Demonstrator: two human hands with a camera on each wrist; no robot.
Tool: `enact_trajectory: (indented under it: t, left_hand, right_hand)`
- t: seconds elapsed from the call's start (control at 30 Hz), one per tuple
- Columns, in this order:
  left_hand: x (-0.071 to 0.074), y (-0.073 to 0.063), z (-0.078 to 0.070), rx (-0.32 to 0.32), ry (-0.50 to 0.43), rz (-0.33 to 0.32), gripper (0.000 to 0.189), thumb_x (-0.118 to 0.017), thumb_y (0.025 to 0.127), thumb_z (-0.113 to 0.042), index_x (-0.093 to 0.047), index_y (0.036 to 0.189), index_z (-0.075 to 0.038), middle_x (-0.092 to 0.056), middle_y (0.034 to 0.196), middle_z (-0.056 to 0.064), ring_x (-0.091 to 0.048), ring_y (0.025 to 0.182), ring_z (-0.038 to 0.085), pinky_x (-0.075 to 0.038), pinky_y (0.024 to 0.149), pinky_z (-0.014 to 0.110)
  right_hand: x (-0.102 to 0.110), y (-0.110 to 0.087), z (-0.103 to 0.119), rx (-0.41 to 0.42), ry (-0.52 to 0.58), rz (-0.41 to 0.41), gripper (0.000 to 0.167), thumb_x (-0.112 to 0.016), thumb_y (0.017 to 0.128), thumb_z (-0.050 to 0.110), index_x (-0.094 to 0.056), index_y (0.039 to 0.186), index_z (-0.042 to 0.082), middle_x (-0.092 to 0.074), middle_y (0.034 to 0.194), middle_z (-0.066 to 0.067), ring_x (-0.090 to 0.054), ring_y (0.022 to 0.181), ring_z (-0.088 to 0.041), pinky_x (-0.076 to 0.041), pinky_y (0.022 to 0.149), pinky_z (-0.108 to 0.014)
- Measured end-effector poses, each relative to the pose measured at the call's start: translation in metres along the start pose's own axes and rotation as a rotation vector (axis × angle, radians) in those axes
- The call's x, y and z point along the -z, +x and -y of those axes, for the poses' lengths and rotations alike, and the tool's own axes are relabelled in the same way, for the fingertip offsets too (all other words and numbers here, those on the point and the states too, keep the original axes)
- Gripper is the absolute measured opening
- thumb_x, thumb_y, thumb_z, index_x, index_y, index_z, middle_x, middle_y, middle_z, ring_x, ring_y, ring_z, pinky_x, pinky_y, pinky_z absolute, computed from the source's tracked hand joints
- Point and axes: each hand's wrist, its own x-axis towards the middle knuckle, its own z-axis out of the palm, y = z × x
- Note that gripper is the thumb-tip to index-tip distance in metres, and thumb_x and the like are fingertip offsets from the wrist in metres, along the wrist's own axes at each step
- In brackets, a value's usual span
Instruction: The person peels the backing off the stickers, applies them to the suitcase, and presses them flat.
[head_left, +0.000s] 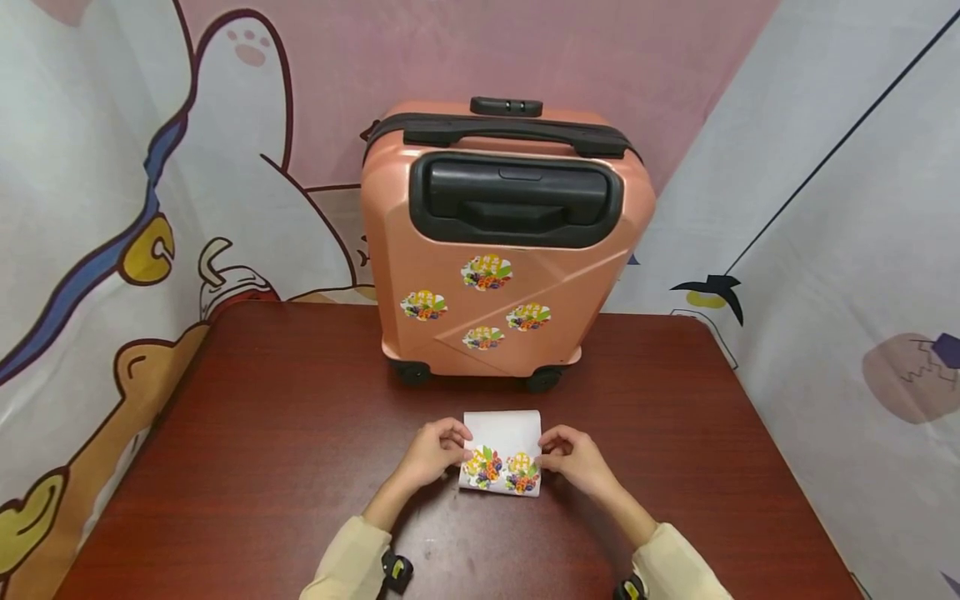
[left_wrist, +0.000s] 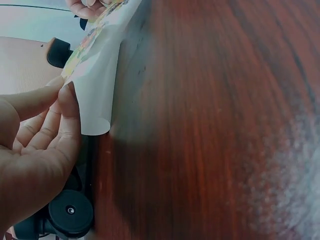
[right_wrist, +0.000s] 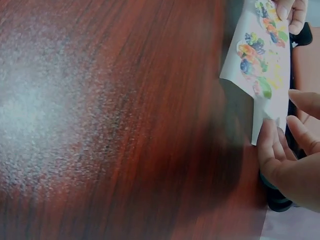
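Note:
A white sheet of stickers (head_left: 501, 429) with colourful fruit pictures on its lower part is held over the table in front of the suitcase. My left hand (head_left: 433, 452) pinches its left edge between thumb and fingers, plain in the left wrist view, where the sheet's end (left_wrist: 95, 110) curls round. At the opposite edge my right hand (head_left: 576, 458) holds the sheet with fingers bent, fingertips (right_wrist: 269, 125) against the paper. Two fruit stickers (right_wrist: 255, 60) show on the sheet, side by side. The pink suitcase (head_left: 480, 308) stands upright behind, bearing several similar fruit stickers (head_left: 487, 272).
The dark red-brown wooden table (head_left: 285, 467) runs under everything. Black wheels (head_left: 543, 380) carry the suitcase near the table's back edge. A printed cartoon cloth (head_left: 315, 100) hangs behind and along both sides. Each wrist wears a small black device (head_left: 397, 572) below a cream sleeve.

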Motion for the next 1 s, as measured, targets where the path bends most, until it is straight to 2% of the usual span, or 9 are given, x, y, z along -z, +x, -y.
enact_trajectory:
  t: [0.1, 0.2, 0.3, 0.47, 0.57, 0.67, 0.73, 0.83, 1.0]
  left_hand:
    - [0.002, -0.003, -0.011, -0.008, -0.005, -0.001, 0.014, -0.063, 0.075, 0.013, -0.056, 0.088, 0.014, -0.059, 0.078, 0.026, -0.061, 0.067, 0.037, -0.051, 0.059, 0.047]
    - [0.003, -0.003, -0.014, -0.006, 0.004, -0.007, 0.014, -0.063, 0.075, 0.013, -0.055, 0.088, 0.015, -0.059, 0.078, 0.026, -0.061, 0.067, 0.036, -0.051, 0.060, 0.045]
    - [0.003, -0.002, -0.015, -0.009, 0.007, -0.017, 0.014, -0.063, 0.075, 0.013, -0.056, 0.087, 0.014, -0.059, 0.077, 0.026, -0.061, 0.067, 0.035, -0.051, 0.061, 0.045]
    - [0.002, -0.001, -0.017, -0.008, -0.005, -0.022, 0.014, -0.063, 0.075, 0.013, -0.056, 0.088, 0.014, -0.059, 0.078, 0.026, -0.060, 0.069, 0.036, -0.052, 0.061, 0.044]
    - [0.002, -0.001, -0.019, -0.007, -0.009, -0.020, 0.014, -0.063, 0.075, 0.013, -0.056, 0.088, 0.014, -0.059, 0.078, 0.027, -0.060, 0.070, 0.037, -0.052, 0.060, 0.038]
    - [0.002, -0.001, -0.020, -0.013, -0.002, -0.022, 0.014, -0.063, 0.075, 0.013, -0.056, 0.087, 0.014, -0.059, 0.079, 0.028, -0.060, 0.071, 0.037, -0.052, 0.058, 0.027]
    - [0.001, -0.001, -0.021, -0.016, 0.007, -0.022, 0.014, -0.063, 0.075, 0.013, -0.056, 0.087, 0.014, -0.059, 0.079, 0.027, -0.059, 0.072, 0.037, -0.049, 0.057, 0.021]
    - [0.001, -0.001, -0.022, -0.019, 0.014, -0.021, 0.014, -0.063, 0.075, 0.013, -0.056, 0.087, 0.014, -0.059, 0.079, 0.027, -0.059, 0.073, 0.039, -0.047, 0.057, 0.019]
    - [-0.001, -0.002, -0.020, -0.024, 0.009, -0.014, 0.013, -0.062, 0.076, 0.014, -0.056, 0.087, 0.014, -0.060, 0.079, 0.027, -0.060, 0.072, 0.039, -0.052, 0.059, 0.039]
  right_hand:
    - [0.000, 0.001, 0.004, 0.017, 0.030, -0.038, 0.021, -0.072, 0.073, -0.003, -0.061, 0.090, -0.006, -0.059, 0.073, -0.009, -0.053, 0.059, -0.013, -0.044, 0.049, -0.024]
    - [-0.001, 0.002, 0.011, 0.076, 0.050, -0.047, 0.020, -0.070, 0.074, -0.005, -0.060, 0.090, -0.008, -0.060, 0.076, -0.011, -0.054, 0.061, -0.012, -0.044, 0.051, -0.022]
    - [-0.004, 0.003, 0.018, 0.139, 0.055, -0.012, 0.020, -0.069, 0.075, -0.005, -0.060, 0.092, -0.009, -0.061, 0.078, -0.012, -0.053, 0.063, -0.010, -0.044, 0.052, -0.021]
    - [-0.013, -0.001, 0.040, 0.187, 0.047, 0.038, 0.017, -0.067, 0.075, -0.009, -0.060, 0.091, -0.012, -0.060, 0.076, -0.016, -0.052, 0.062, -0.012, -0.043, 0.053, -0.019]
    - [-0.019, -0.006, 0.055, 0.187, 0.021, 0.050, 0.017, -0.066, 0.075, -0.011, -0.060, 0.090, -0.013, -0.058, 0.074, -0.020, -0.051, 0.060, -0.015, -0.042, 0.051, -0.018]
    - [-0.024, -0.008, 0.062, 0.180, -0.009, 0.058, 0.016, -0.066, 0.075, -0.011, -0.060, 0.090, -0.013, -0.057, 0.073, -0.021, -0.049, 0.058, -0.014, -0.039, 0.050, -0.017]
    - [-0.027, -0.006, 0.061, 0.181, -0.018, 0.061, 0.016, -0.066, 0.074, -0.010, -0.060, 0.089, -0.012, -0.057, 0.071, -0.019, -0.048, 0.057, -0.014, -0.038, 0.049, -0.017]
    - [-0.033, -0.001, 0.049, 0.176, -0.024, 0.052, 0.016, -0.069, 0.073, -0.007, -0.062, 0.088, -0.009, -0.058, 0.070, -0.015, -0.047, 0.055, -0.011, -0.037, 0.048, -0.017]
    - [-0.041, 0.006, 0.030, 0.176, -0.070, 0.026, 0.016, -0.072, 0.072, -0.002, -0.064, 0.086, -0.002, -0.055, 0.067, -0.004, -0.045, 0.053, -0.005, -0.037, 0.047, -0.018]
